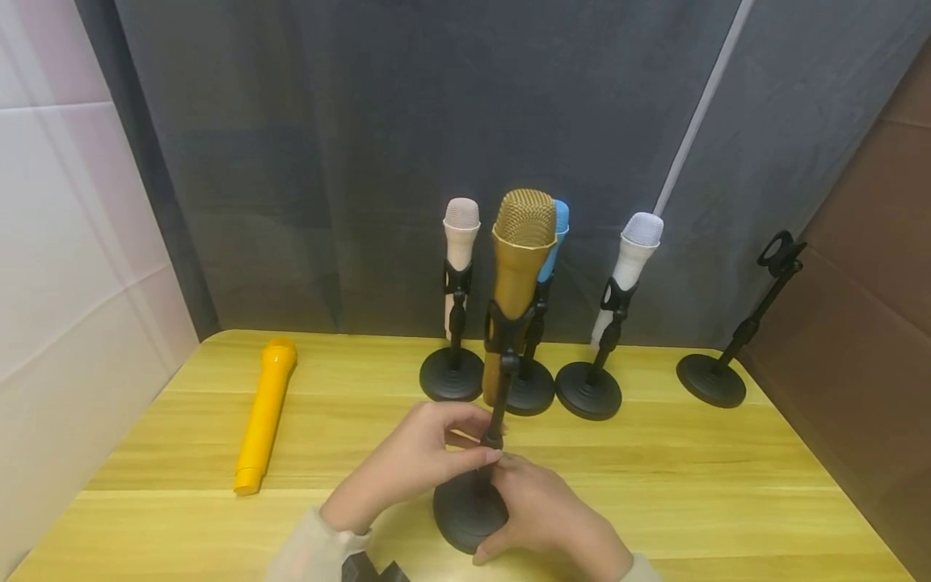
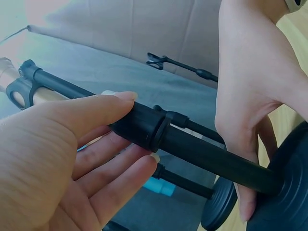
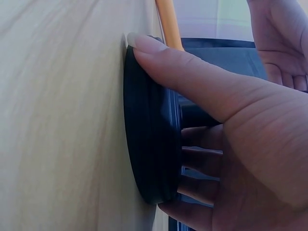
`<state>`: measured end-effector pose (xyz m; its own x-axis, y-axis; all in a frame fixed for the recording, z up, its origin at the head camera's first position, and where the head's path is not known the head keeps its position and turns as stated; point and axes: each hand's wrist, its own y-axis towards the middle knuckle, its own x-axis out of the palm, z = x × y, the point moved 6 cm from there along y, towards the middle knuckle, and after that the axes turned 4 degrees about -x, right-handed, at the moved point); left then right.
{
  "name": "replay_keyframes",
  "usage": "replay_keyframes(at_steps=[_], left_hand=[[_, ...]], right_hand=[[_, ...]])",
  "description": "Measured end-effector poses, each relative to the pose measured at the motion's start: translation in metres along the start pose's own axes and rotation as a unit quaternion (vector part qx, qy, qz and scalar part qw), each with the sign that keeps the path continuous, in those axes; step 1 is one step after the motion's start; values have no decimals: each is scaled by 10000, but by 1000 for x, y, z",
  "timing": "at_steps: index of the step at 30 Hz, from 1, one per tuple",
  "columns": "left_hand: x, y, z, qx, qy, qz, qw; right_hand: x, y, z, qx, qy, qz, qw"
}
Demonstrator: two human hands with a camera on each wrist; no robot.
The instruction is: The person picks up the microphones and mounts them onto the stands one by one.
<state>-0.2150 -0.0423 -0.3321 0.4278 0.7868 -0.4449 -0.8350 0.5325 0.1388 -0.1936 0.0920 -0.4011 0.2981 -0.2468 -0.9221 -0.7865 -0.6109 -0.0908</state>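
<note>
Black mic stand [image 1: 499,404] sits right in both hands, near side of the table [image 1: 727,493]. Left hand [image 1: 418,453] pinches its pole, right hand [image 1: 541,505] curls round the smooth disc base. Wood grain spreads left and right; far edge's behind other stands [image 1: 452,376]. Gold mic's [image 1: 525,220] mesh-topped.

Closed in by grey cloth [image 1: 240,170] far, white wall [image 1: 65,242] left, brown wall [image 1: 858,275] right; furnished with a yellow wood-grain counter [image 1: 727,477].
</note>
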Motion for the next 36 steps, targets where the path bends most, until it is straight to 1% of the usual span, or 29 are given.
replay_keyframes(at_steps=[8,14,26,36], left_hand=[[-2,0,1,-92,53,107,9999],[-2,0,0,-199,37,164,9997],[-2,0,1,-231,57,215,9995],[-2,0,2,-214,254,467,9984]], right_hand=[[0,0,0,-15,-80,33,10000],[-1,0,0,0,-39,14,10000],[0,2,0,-108,21,110,9999],[1,1,1,-29,-26,45,10000]])
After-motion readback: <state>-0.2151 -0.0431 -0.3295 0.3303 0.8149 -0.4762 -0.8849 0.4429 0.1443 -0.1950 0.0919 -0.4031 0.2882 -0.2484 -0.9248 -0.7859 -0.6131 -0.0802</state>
